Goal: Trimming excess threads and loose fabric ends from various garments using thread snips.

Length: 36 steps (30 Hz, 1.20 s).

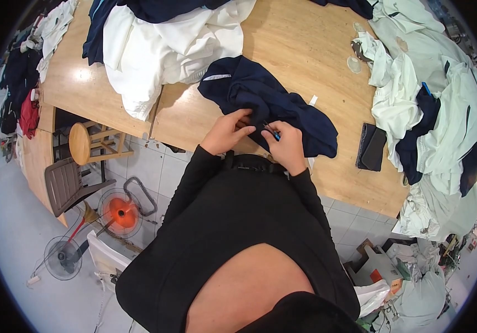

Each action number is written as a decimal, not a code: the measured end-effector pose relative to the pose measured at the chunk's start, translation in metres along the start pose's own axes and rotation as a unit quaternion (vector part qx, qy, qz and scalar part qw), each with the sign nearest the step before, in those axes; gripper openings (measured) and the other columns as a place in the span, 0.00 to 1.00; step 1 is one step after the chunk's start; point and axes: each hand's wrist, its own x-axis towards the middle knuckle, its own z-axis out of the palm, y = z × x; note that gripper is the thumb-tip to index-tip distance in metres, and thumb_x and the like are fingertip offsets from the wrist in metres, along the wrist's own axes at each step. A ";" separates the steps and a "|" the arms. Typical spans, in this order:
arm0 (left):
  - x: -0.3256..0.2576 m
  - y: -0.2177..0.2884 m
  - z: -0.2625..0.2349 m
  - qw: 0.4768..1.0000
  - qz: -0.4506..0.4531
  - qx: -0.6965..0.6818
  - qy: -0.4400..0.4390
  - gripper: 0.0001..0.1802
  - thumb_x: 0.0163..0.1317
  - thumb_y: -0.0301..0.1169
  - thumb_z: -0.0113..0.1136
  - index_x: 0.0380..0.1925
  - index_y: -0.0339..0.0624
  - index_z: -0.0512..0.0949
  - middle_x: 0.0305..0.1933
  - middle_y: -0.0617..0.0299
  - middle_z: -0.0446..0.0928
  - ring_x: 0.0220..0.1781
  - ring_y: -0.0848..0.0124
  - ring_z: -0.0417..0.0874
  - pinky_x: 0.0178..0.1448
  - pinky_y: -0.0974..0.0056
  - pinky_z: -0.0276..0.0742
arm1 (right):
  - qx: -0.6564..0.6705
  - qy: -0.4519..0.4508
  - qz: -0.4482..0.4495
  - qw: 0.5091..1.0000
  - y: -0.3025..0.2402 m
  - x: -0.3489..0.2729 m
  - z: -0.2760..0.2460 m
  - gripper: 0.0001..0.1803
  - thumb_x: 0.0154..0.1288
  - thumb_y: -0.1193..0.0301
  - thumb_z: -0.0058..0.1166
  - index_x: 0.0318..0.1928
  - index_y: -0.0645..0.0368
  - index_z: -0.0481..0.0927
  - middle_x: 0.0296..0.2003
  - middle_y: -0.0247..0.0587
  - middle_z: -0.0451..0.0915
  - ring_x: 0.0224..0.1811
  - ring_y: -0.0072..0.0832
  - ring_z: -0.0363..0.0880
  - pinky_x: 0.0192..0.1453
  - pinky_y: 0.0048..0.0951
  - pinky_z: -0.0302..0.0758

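Note:
A dark navy garment with a white stripe lies crumpled on the wooden table in front of me. My left hand pinches the garment's near edge. My right hand grips a small thread snipper with a blue handle, its tip against the fabric between my two hands. Both black sleeves reach up from the lower part of the view.
A heap of white and navy clothes lies at the table's back left, a pale green and navy pile on the right. A black wallet-like case lies right of the garment. Stool, chair and fans stand on the floor at left.

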 end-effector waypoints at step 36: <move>0.006 0.097 -0.002 0.969 0.084 -0.124 -0.196 0.10 0.60 0.24 0.61 0.24 0.34 0.71 0.20 0.63 0.62 0.26 0.81 0.65 0.31 0.66 0.63 | 0.278 0.052 0.038 0.958 -0.055 0.006 -0.064 0.09 0.82 0.72 0.59 0.40 0.64 0.79 0.34 0.25 0.77 0.39 0.16 0.72 0.50 0.23 0.71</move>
